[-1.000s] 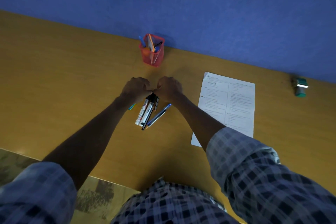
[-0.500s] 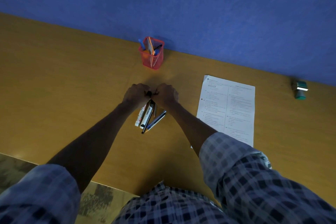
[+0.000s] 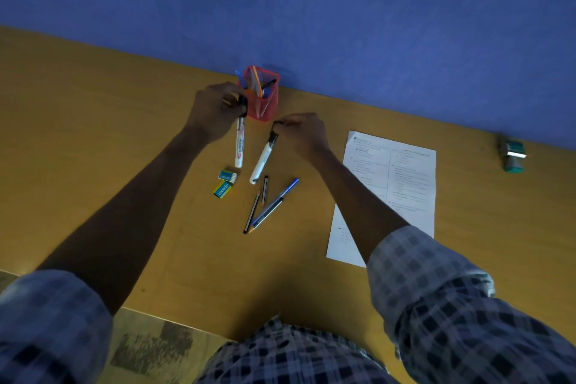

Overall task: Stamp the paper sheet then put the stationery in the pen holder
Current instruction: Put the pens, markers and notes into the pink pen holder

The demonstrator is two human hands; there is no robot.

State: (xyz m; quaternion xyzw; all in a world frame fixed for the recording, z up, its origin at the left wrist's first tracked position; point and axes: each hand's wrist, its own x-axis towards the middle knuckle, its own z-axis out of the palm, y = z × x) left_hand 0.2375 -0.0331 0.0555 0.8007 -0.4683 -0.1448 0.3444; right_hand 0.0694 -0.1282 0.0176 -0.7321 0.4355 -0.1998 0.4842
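**Two markers lifted by the red holder**

Beside the red mesh pen holder (image 3: pixel 263 97) at the wall, my left hand (image 3: pixel 215 109) is clenched on the black cap end of a white marker (image 3: pixel 239 143), which hangs just left of the holder. My right hand (image 3: pixel 304 132) pinches the cap of a second white marker (image 3: pixel 263 159), tilted toward me. Below them on the desk (image 3: pixel 93 134) lie two small eraser boxes (image 3: pixel 225 183) and a loose cluster of pens and pencils (image 3: pixel 265 206). The printed paper sheet (image 3: pixel 402 178) lies to my right, partly under my forearm; the green stamp (image 3: pixel 511 155) sits well apart near the wall. The holder already contains several pens.
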